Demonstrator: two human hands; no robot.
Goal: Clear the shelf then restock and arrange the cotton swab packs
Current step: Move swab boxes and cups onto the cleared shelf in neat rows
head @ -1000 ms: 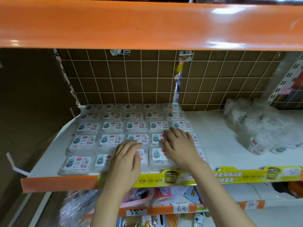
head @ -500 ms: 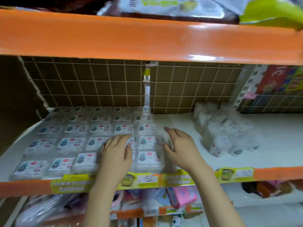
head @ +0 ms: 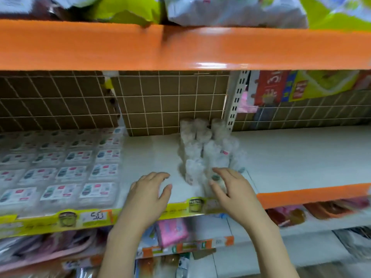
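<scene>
Fingers (head: pixel 217 175) on my right hand (head: pixel 232 187) sit loosely spread against the nearest of the bagged round swab tubs (head: pixel 202 157) mid-shelf (head: pixel 291 157), gripping nothing, and my left hand (head: pixel 149 189) hovers relaxed just beside them. Flat swab packs (head: pixel 66 169) are tiled at left. Tubs look light and crinkly-slippery, so I'd cup a whole tub around its sides; the only writing I can read is "50" on the price tag (head: pixel 94 216).

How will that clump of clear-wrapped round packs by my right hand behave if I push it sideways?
The clump of round packs looks loosely piled, so it would probably spread rather than slide as one. The packs seem tall and narrow, likely to tip. Their glossy film may slip on the shelf.
</scene>
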